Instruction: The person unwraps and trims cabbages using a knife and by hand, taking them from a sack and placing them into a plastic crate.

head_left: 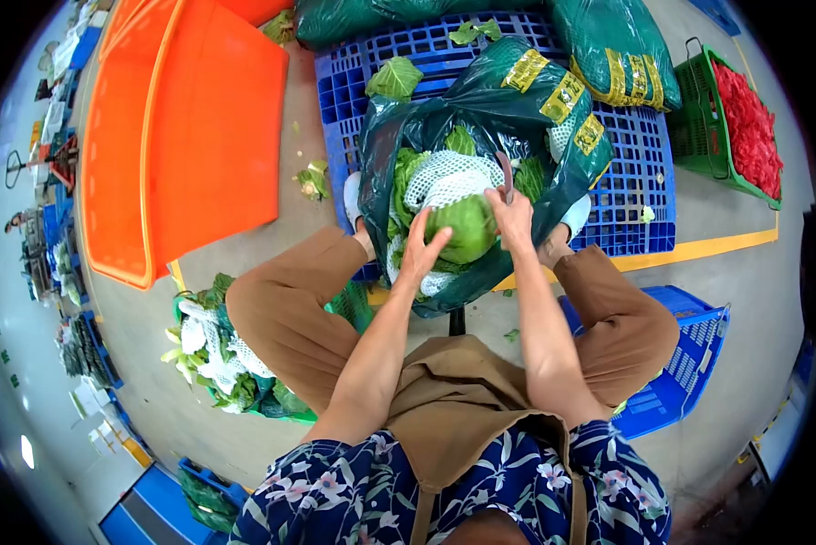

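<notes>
A green cabbage [465, 231], half covered by a white foam net sleeve [451, 178], sits at the mouth of a dark green plastic bag [385, 136]. My left hand [422, 247] grips the cabbage's left side, thumb on its front. In my right hand [514, 218] is a slim, curved knife [506, 174], pointing up and away from me. The fingers of that hand also rest against the right side of the cabbage. More netted cabbages and loose leaves lie inside the bag, partly hidden by my hands.
Beneath the bag is a blue pallet [639, 154], with full green bags [621, 45] behind. An orange bin [194, 136] stands left. A crate of leaves and nets [222, 350] is beside my left knee, a blue crate [689, 363] by my right. A green crate [698, 118] holds red material.
</notes>
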{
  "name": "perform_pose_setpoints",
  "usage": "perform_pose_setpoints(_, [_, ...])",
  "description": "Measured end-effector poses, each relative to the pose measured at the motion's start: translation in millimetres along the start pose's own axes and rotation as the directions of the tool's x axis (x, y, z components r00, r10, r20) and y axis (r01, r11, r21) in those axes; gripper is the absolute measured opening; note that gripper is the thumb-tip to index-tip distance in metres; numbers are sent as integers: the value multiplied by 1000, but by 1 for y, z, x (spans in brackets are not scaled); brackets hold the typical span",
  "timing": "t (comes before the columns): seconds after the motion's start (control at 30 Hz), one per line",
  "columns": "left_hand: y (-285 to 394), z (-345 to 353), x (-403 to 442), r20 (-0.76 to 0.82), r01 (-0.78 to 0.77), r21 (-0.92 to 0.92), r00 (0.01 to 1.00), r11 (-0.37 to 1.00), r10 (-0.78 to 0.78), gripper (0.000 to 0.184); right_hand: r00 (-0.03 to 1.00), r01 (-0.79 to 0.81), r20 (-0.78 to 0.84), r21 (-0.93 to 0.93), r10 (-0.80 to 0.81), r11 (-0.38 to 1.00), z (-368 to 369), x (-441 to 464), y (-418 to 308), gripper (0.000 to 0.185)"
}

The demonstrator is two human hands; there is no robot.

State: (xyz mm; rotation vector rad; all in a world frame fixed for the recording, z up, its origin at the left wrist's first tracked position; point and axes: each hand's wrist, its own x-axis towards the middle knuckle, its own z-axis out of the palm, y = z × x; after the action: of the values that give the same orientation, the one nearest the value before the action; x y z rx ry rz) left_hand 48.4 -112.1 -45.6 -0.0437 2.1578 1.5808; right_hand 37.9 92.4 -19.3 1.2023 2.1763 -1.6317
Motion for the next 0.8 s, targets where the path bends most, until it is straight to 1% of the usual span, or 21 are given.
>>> perform_pose_setpoints(0.03, [0, 5, 8, -9, 92, -235, 995, 968, -97, 66, 999, 22, -45, 17, -21, 1000, -2, -10, 1, 52])
perform_pose_setpoints(0.1, [1, 3, 22, 65, 177, -223, 984, 959, -167, 53, 988, 105, -115, 4, -103, 995, 4, -16, 31, 59])
perform_pose_setpoints(0.13, [-7, 6, 31, 61, 170, -150, 985, 974, -162, 46, 990, 116, -79, -18, -117, 993, 3, -23, 31, 64])
perform_pose_setpoints(0.17, [-16, 8, 40, 19, 49, -78, 999, 996, -48, 45, 986, 156, -52, -67, -159, 986, 1, -22, 30, 66])
perform_pose_setpoints(0.23, [-14, 9, 53, -45, -182, 87, 982, 980, 186, 43, 976, 216, 11, -148, -217, 965, -4, -15, 26, 69])
perform_pose_setpoints(0.27, [-13, 7, 57, -96, -126, 116, 986, 985, 137, 35, 972, 236, 44, -181, -232, 955, -5, -11, 24, 72])
perform_pose_setpoints(0.37, [-15, 1, 75, -178, 113, -36, 977, 993, -118, 30, 944, 328, 134, -297, -301, 897, -7, -4, 10, 78])
perform_pose_setpoints(0.4, [-18, 4, 80, -269, 36, -139, 960, 990, -73, 22, 926, 375, 112, -376, -361, 847, 0, 0, 9, 87])
perform_pose_setpoints(0.5, [-19, 22, 101, -281, 74, -389, 940, 918, -195, 13, 905, 425, 184, -407, -383, 808, 13, 14, 1, 94])
perform_pose_setpoints(0.53, [-15, 30, 109, -277, -13, -524, 948, 852, -156, 13, 883, 462, 166, -463, -439, 756, 18, 18, -3, 94])
perform_pose_setpoints(0.57, [-12, 35, 117, -249, -35, -556, 960, 830, -126, 14, 914, 402, 165, -492, -371, 772, 19, 24, -9, 95])
perform_pose_setpoints(0.63, [-15, 46, 131, -127, -23, -655, 989, 756, -80, 13, 963, 271, 150, -550, -225, 790, 17, 33, -26, 97])
perform_pose_setpoints(0.67, [-18, 51, 134, -90, 36, -670, 988, 741, -129, 16, 971, 236, 103, -575, -217, 783, 18, 41, -25, 83])
perform_pose_setpoints(0.73, [3, 52, 126, -17, 147, -692, 975, 707, -220, 23, 989, 150, 71, -544, -133, 825, 19, 66, -17, 65])
perform_pose_setpoints(0.77, [13, 56, 118, -131, 85, -509, 976, 857, -175, 29, 995, 102, 56, -525, -86, 845, 20, 79, -11, 56])
perform_pose_setpoints(0.8, [24, 64, 105, -227, 34, -289, 968, 957, -103, 34, 998, -57, -44, -472, 41, 880, 23, 88, -9, 39])
